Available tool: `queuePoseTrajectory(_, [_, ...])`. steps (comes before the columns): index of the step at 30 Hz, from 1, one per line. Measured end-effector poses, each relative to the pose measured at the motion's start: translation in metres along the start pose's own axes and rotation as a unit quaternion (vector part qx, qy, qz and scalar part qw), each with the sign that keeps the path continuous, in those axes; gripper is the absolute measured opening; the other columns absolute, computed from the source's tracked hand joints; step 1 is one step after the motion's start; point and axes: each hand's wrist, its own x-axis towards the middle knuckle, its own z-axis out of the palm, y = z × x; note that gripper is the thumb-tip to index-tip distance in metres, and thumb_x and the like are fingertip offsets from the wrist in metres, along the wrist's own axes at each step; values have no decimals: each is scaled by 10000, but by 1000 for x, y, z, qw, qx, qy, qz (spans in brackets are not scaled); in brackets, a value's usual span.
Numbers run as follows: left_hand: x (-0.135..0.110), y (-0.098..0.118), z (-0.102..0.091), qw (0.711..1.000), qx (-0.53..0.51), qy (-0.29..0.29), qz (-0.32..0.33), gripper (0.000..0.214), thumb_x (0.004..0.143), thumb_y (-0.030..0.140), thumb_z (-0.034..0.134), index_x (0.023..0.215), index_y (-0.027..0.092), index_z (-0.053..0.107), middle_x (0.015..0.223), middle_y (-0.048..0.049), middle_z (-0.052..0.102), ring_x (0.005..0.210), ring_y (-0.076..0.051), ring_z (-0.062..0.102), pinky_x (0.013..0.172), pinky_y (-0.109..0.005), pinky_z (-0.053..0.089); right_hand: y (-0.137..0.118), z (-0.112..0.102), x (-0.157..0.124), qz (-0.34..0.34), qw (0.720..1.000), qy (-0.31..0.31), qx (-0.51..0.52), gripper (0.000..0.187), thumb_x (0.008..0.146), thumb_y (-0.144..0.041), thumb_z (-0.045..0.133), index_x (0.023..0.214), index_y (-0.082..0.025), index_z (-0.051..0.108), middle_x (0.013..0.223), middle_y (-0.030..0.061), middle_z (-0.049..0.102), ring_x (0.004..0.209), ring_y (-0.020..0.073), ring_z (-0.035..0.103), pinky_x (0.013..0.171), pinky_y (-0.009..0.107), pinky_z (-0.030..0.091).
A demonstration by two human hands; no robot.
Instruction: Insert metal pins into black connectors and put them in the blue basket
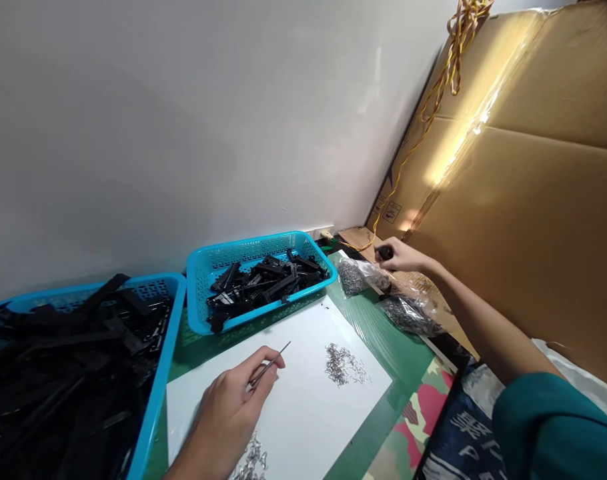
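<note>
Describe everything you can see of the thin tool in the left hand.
The tool is slim, straight and grey, with a dull shine that looks like metal. The left hand grips it between thumb and fingers, which cover part of it. It slants, its free end pointing up and to the right in the picture, over the white sheet. Whether it is one shaft or two prongs is too small to tell. Only the hand clearly touches it.

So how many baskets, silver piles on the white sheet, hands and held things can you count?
Blue plastic baskets: 2
Piles of small silver metal pieces: 2
Hands, left hand and right hand: 2
Held things, thin grey metal tool and black object: 2
Total: 8
</note>
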Motion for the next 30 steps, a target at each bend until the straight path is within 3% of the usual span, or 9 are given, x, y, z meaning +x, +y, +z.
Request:
queuePoseTrajectory(3, [-2,5,1,1000,-7,19,4,486,979,650,416,1019,236,668,659,43,307,614,-167,270,594,-255,187,-6,11,-31,-22,1000,-7,12,127,898,-250,729,846,-143,685,790,-2,657,712,145,595,664,276,481])
queuePoseTrajectory(5, [-1,5,1,1000,-5,22,4,489,972,660,424,1013,242,673,652,43,311,611,-170,279,591,-251,190,-10,16,-47,-33,999,-12,19,80,861,-230,705,863,-151,690,821,14,674,761,163,593,704,287,456])
queuePoseTrajectory(8, [2,1,1,1000,10,17,3,493,952,682,439,1029,256,675,652,41,357,605,-173,310,577,-244,215,-10,19,-63,-39,998,-40,27,163,880,-297,698,971,-163,723,933,53,728,829,189,622,756,301,455])
queuePoseTrajectory(13, [3,-1,0,999,29,19,17,500,955,676,429,1039,250,676,657,39,424,594,-171,348,567,-242,248,-7,19,-71,-13,997,-66,26,255,871,-399,754,974,-166,752,885,63,744,764,191,619,706,293,440])
queuePoseTrajectory(18, [2,3,-1,999,37,26,26,464,974,635,434,1019,249,688,633,41,392,594,-174,356,561,-243,249,-19,24,-69,20,998,-47,33,185,810,-348,805,866,-180,750,805,56,731,709,182,576,649,284,396])
queuePoseTrajectory(23, [1,3,-2,998,52,11,40,449,998,583,407,1016,234,689,635,36,406,601,-174,365,575,-247,258,-32,15,-72,27,992,-2,123,165,686,-279,850,740,-169,739,640,8,632,598,138,502,585,277,366])
queuePoseTrajectory(28, [-1,4,-2,997,65,2,41,380,1007,511,409,1005,248,684,607,47,390,583,-173,359,581,-252,237,-58,0,-72,29,948,122,294,333,859,-519,708,864,-188,667,589,-35,495,502,113,405,456,251,312])
queuePoseTrajectory(30, [-1,4,-1,997,58,3,45,349,1015,474,410,997,253,679,620,45,451,581,-173,377,589,-255,242,-81,4,-64,18,921,134,365,411,896,-617,631,821,-217,569,577,-55,434,457,100,350,398,238,267])
